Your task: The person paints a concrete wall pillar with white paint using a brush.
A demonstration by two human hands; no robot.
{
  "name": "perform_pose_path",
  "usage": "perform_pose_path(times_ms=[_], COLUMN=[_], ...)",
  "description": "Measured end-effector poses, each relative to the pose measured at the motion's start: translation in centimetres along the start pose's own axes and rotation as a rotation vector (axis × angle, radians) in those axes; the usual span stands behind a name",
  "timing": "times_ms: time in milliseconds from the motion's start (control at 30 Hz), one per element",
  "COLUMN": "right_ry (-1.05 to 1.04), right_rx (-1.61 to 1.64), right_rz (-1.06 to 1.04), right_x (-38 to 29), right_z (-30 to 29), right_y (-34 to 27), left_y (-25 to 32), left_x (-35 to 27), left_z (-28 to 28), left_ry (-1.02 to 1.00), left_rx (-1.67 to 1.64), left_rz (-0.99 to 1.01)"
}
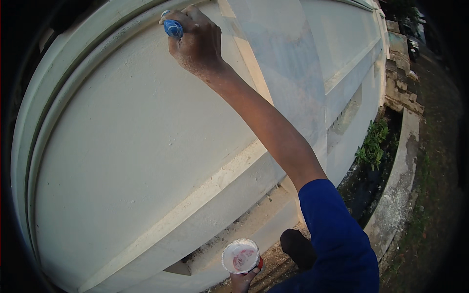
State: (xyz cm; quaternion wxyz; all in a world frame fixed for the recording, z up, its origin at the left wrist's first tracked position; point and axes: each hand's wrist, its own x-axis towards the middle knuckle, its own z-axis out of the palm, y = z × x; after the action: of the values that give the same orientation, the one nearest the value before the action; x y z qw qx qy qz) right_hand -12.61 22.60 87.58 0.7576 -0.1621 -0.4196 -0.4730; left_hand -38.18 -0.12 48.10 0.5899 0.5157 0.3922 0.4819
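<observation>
My right hand (pixel 199 40) is raised to the top of a pale wall panel (pixel 135 128), close under its curved moulding (pixel 106 45). It grips a blue handle (pixel 173 28), probably a paintbrush's; the working end is hidden behind the fingers. Low in the view, my left hand (pixel 242 281) holds a round tub (pixel 240 256) with a white-smeared rim. White paint and reddish streaks show inside the tub, and something red sits at its side by my fingers.
A sloping ledge (pixel 190 197) juts out below the panel. To the right stands a flat pilaster (pixel 285 55). A dark ditch with a leafy plant (pixel 373 144) runs along the wall's foot, bordered by a concrete kerb (pixel 397 190). Broken masonry steps (pixel 403 84) lie farther off.
</observation>
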Motion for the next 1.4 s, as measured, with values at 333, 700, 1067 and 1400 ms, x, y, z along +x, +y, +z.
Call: perform_pose_path(times_ms=[333,700,1067,1400], right_ry=[-0.107,-0.122,-0.039,0.032], right_rx=[0.252,0.012,-0.298,-0.318], right_rz=[0.021,0.098,0.173,0.152], right_x=[-2.7,-4.6,-5.3,-3.8], right_z=[-0.1,-3.9,-6.4,-4.8], right_y=[-4.6,-1.1,1.6,3.3], left_y=[0.8,0.5,2.4,1.7], left_x=[-1.3,-2.1,-2.3,-2.0], left_z=[0.9,0.5,2.0,1.9], left_ry=[0.011,-0.01,-0.077,-0.134], left_rx=[0.033,0.033,-0.055,0.032], left_rz=[0.008,-0.02,-0.085,-0.131])
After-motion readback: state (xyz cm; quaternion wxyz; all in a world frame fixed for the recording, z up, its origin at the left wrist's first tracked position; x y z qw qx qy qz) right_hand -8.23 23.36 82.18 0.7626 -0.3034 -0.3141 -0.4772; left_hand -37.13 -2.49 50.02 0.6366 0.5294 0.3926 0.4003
